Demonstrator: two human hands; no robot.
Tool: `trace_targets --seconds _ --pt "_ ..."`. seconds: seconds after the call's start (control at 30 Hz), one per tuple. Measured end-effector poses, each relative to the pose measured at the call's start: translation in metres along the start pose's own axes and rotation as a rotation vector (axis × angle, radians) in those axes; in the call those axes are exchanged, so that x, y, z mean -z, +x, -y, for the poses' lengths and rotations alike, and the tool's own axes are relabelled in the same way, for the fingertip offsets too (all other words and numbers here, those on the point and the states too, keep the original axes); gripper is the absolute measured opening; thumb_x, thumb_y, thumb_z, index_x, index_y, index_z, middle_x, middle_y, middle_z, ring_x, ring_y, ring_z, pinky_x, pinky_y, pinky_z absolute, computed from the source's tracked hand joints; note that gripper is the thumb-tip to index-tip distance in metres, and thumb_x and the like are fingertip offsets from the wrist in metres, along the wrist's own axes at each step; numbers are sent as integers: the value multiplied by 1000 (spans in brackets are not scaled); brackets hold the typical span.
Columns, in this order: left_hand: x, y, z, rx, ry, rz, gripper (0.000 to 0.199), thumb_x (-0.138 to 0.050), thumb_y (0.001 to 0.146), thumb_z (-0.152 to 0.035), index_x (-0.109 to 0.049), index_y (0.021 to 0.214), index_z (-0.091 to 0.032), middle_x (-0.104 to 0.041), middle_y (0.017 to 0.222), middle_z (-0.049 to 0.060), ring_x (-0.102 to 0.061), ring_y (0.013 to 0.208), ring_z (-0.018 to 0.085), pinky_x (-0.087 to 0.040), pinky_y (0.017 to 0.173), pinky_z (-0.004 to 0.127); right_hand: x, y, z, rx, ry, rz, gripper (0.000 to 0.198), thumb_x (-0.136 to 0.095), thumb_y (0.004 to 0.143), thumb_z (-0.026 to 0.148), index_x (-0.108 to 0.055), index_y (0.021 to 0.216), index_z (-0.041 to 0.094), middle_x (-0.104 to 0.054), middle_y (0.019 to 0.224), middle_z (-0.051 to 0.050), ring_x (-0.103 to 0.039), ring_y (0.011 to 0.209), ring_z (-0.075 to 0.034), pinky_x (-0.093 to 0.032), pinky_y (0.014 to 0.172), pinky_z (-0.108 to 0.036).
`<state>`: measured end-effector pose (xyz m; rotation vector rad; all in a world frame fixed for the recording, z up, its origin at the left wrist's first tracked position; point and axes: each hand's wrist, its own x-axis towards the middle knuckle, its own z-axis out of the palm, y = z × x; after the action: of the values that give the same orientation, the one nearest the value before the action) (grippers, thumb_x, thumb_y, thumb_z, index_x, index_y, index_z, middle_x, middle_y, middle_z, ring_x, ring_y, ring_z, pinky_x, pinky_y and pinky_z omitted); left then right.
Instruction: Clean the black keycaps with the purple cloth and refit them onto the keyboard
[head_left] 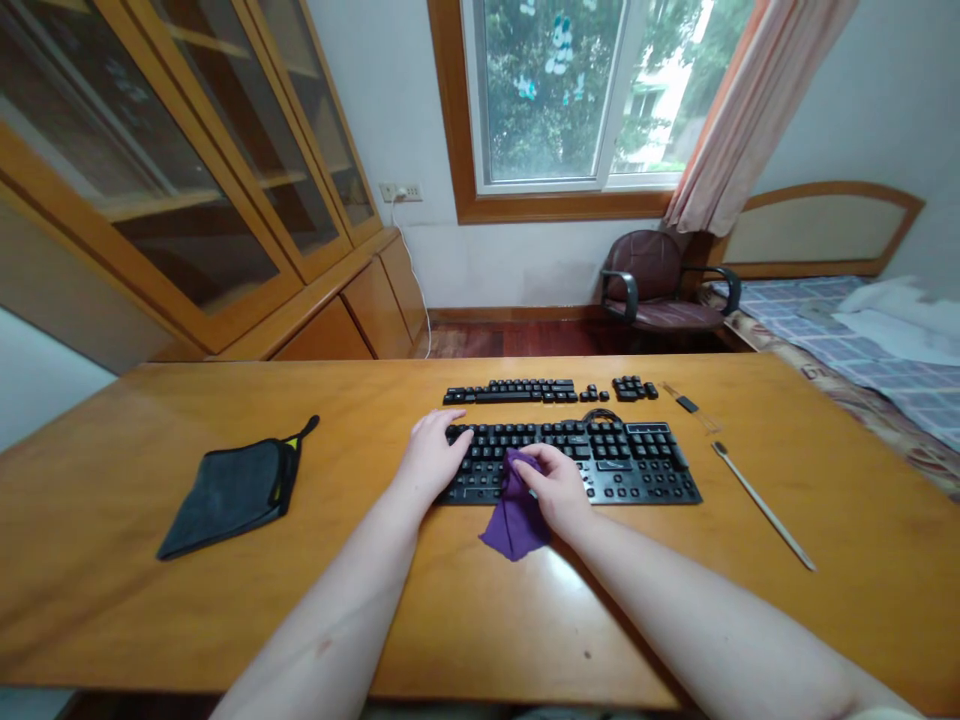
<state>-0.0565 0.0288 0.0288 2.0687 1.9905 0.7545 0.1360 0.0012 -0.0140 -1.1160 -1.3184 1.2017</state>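
A black keyboard (637, 470) lies on the wooden desk, with keycaps off its front rows. My left hand (433, 455) holds its left end, thumb over the keys and index finger around the back corner. Pinched in my right hand (559, 490) is a purple cloth (516, 530), pressed against the keyboard's front middle; its loose end drapes over the front edge onto the desk. The keys under the cloth are hidden. Behind the keyboard, removed keycaps (525, 390) stand in rows, with another group of keycaps (634, 388) to the right.
A wire keycap puller (686, 404) and a long-handled brush (765, 508) lie right of the keyboard. At the left is a folded dark grey cloth (232, 490) with a loop. Beyond the desk (360, 640) stand a chair (652, 280), a bed (847, 330) and a glass-fronted cabinet (300, 270).
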Motion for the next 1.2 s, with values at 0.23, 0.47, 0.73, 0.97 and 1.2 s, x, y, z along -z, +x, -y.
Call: trace_targets --seconds 0.23,0.47,0.73,0.97,1.2 --pt "-11 62 -23 -1 223 149 31 -49 81 -34 -65 105 -24 -66 109 6 -55 106 24 -40 94 35 0 -1 0 38 -42 33 12 -62 74 28 -65 81 18 -66 77 -3 -59 71 -17 -46 67 -27" --pt "-44 127 -20 101 321 196 33 -48 79 -33 -67 104 -23 -65 111 12 -51 108 32 -40 91 44 -1 -2 3 41 -90 50 8 -61 74 24 -65 78 18 -66 74 -2 -59 70 -17 -45 66 -27" --pt "-52 151 -7 162 292 344 28 -53 74 -42 -71 92 -30 -68 107 5 -58 101 28 -43 86 40 -2 -3 6 18 -105 48 8 -61 74 24 -66 78 18 -66 75 -2 -59 71 -17 -45 67 -27" --pt "-57 154 -14 173 279 367 25 -55 73 -37 -71 90 -27 -68 107 6 -58 104 27 -42 88 38 -2 -2 6 23 -113 45 8 -61 73 23 -66 78 18 -66 76 -3 -60 72 -17 -45 68 -27" --pt "-61 151 -19 191 240 349 22 -58 73 -37 -71 85 -24 -69 103 9 -58 104 27 -42 89 38 -1 -3 8 30 -131 50 9 -61 74 24 -66 79 18 -67 76 -3 -60 73 -17 -45 68 -27"
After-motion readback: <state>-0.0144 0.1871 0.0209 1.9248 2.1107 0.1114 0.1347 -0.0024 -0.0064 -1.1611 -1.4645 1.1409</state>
